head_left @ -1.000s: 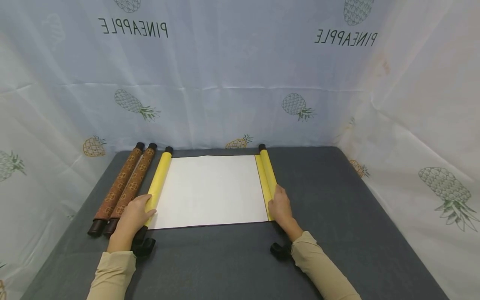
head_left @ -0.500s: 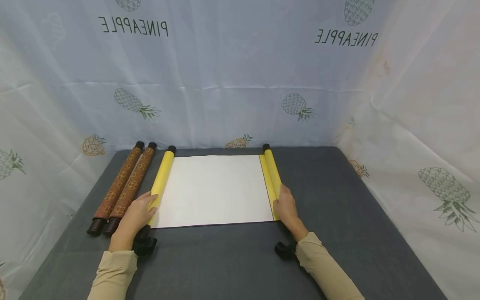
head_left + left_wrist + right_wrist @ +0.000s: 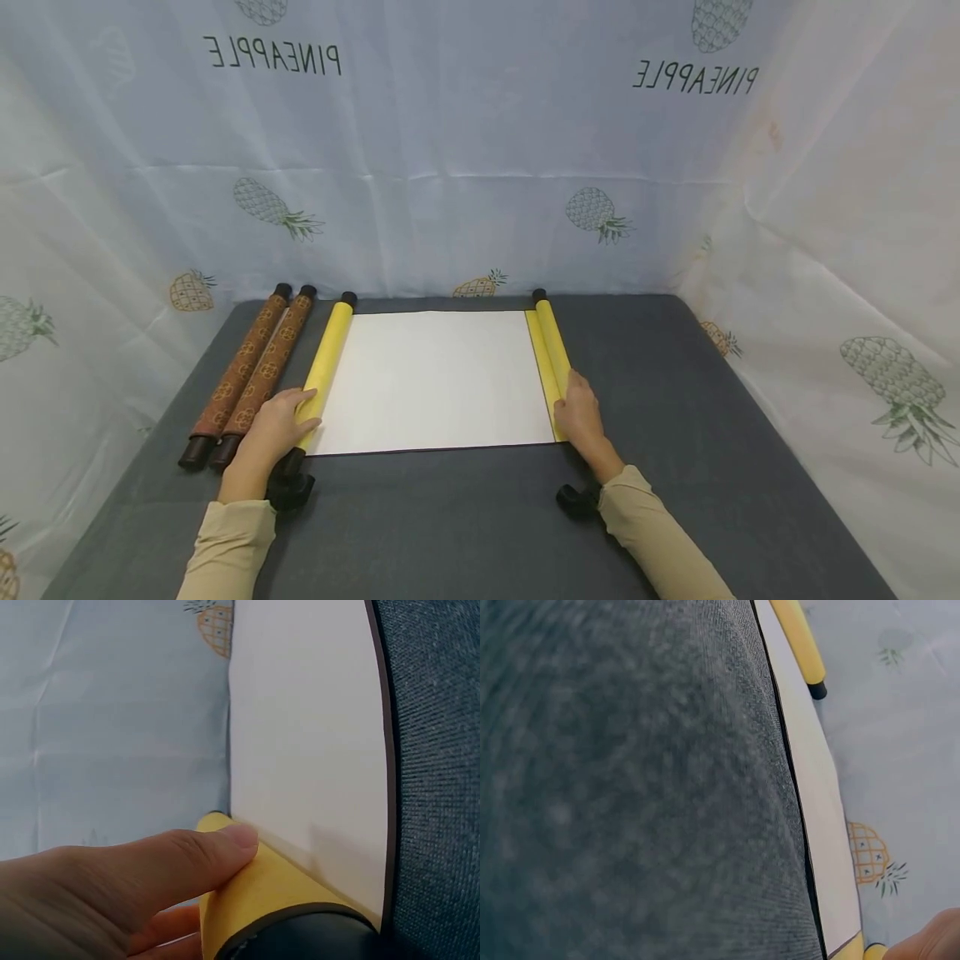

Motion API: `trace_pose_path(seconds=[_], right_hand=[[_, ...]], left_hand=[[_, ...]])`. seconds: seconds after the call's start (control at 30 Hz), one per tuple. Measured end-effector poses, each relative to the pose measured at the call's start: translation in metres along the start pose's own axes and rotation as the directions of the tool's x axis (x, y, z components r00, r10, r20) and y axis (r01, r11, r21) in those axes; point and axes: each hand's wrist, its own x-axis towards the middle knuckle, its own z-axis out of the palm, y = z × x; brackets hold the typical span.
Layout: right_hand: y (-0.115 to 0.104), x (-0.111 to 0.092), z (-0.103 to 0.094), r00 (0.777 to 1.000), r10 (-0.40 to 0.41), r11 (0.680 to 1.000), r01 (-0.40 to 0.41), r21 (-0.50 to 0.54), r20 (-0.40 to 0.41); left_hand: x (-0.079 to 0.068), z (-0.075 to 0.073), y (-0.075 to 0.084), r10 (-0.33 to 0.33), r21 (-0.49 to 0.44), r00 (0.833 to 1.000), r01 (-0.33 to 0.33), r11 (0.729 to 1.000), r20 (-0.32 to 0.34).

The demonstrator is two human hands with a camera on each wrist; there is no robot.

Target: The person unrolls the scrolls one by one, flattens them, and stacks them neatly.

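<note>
A scroll with white paper (image 3: 438, 379) lies partly unrolled on the dark table, with a yellow roll on each side and dark end knobs. My left hand (image 3: 272, 433) grips the near part of the left yellow roll (image 3: 330, 354). In the left wrist view, the thumb of my left hand (image 3: 142, 881) lies on top of this yellow roll (image 3: 262, 892) and fingers reach round its side. My right hand (image 3: 581, 412) holds the near part of the right yellow roll (image 3: 553, 337); its fingers are partly hidden. Only a bit of the right hand (image 3: 934, 937) enters the right wrist view.
Two rolled brown patterned scrolls, an outer one (image 3: 242, 375) and an inner one (image 3: 272, 367), lie side by side left of my left hand. The dark grey cloth-covered table (image 3: 435, 533) meets a pineapple-print curtain (image 3: 450, 125) behind and at both sides.
My right hand has moved a little to the right with the right roll, so a slightly wider stretch of white paper shows. My left hand and its roll have shifted slightly right.
</note>
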Motion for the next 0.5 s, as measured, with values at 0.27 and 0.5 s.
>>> trace_pose_path(seconds=[0.27,0.5], right_hand=[[0.0043,0.0010,-0.0050,1.000,0.014,1.000,-0.014,0.006,0.008],[0.0077,0.0020,-0.0084,0.999,0.038,0.999,-0.038,-0.003,0.023]], left_hand=[[-0.0010,0.0020,0.0007,0.030,-0.012,0.999,-0.030,0.999,-0.041],[-0.0002,0.0038,-0.0008,0.041,0.003,0.999,-0.041,0.999,-0.021]])
